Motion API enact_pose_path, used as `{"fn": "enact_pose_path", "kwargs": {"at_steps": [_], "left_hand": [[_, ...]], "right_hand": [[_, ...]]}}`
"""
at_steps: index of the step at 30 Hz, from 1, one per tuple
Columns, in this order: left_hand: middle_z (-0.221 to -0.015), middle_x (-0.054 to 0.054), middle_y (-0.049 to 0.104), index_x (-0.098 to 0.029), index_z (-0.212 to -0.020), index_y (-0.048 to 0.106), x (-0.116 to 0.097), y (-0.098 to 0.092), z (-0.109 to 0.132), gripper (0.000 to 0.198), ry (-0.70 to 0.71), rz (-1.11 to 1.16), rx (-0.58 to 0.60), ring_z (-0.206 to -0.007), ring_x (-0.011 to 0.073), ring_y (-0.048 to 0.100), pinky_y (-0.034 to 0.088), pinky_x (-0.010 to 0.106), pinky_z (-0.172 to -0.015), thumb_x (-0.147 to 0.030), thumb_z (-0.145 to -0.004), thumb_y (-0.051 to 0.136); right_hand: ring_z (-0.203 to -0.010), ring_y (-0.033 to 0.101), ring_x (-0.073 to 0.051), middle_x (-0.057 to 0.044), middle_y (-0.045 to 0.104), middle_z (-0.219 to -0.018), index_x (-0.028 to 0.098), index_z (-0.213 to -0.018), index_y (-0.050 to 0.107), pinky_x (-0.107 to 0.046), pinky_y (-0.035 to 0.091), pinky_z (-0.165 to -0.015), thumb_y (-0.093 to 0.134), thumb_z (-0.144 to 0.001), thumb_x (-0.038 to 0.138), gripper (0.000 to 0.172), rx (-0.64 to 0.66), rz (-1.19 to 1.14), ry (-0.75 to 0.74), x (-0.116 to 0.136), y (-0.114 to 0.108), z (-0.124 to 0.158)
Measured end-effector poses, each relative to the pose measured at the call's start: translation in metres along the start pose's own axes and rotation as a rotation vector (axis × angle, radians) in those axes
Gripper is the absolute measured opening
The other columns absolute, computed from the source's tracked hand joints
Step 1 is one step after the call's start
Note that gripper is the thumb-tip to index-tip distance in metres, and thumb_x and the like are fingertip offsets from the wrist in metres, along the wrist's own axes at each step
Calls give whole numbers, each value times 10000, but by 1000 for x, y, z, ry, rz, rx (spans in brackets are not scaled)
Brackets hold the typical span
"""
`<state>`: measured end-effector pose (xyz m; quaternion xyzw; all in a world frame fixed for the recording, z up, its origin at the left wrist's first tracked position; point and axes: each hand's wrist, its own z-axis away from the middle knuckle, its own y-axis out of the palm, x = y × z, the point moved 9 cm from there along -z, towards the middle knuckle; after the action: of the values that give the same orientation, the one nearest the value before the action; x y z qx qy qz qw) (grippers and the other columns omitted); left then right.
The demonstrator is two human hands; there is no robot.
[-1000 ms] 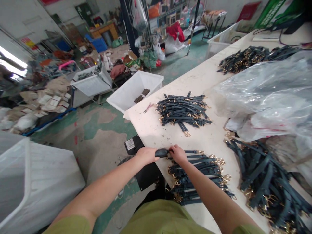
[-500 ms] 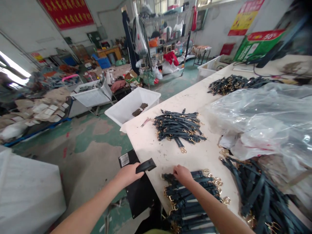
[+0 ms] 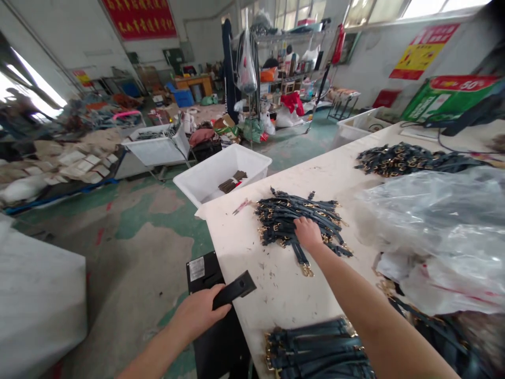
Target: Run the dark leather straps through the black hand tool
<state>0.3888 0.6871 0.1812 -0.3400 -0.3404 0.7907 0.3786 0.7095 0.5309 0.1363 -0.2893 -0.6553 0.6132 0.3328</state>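
Note:
My left hand [image 3: 199,311] is closed around a flat black strap piece [image 3: 235,289], held off the near-left corner of the white table [image 3: 276,284]. My right hand [image 3: 308,233] reaches across the table and rests on a pile of dark straps with gold buckles [image 3: 300,216]; its fingers curl down onto the straps. A second stack of dark straps [image 3: 315,350] lies at the table's near edge below my right forearm.
Crumpled clear plastic bags [image 3: 437,231] cover the table's right side, with another strap pile [image 3: 410,159] beyond. A white bin [image 3: 224,171] holding a few dark pieces stands on the floor past the table's end. A black box [image 3: 205,273] sits below the table edge.
My right hand left the near stack and moved forward onto the farther strap pile. My left hand drew the black piece back and down, off the table's edge. The view tilted upward.

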Motion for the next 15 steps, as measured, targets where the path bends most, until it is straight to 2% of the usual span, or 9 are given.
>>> {"fn": "enact_pose_path", "kwargs": {"at_steps": [3,6,10,15], "left_hand": [[-1050,30,595,-294,-1160,437,9,3,6,508,-30,-6,11,-932,202,545,398,290,-790,-527,-709,407],[-1059,32,591,-293,-1164,430,17,4,14,508,-65,-4,11,-938,202,543,397,286,-789,-524,-712,402],[-994,26,616,-305,-1147,438,19,7,24,481,-55,-6,1,-878,201,568,415,277,-732,-522,-720,392],[-970,24,623,-309,-1107,471,13,15,36,455,-25,-49,24,-857,207,575,415,278,-702,-526,-712,407]], "right_hand": [[-947,423,-226,-118,509,-941,154,-944,516,-329,261,-800,421,-788,197,187,23,39,-94,0,6,-3],[-940,426,-211,-108,508,-938,165,-946,511,-326,239,-834,397,-808,209,184,87,26,-252,10,6,14],[-905,444,-205,-114,504,-939,169,-954,524,-319,261,-813,382,-805,162,206,196,22,-389,39,16,68],[-868,471,-189,-95,509,-944,197,-967,522,-299,313,-748,380,-777,83,263,333,-8,-496,91,63,153]]}}
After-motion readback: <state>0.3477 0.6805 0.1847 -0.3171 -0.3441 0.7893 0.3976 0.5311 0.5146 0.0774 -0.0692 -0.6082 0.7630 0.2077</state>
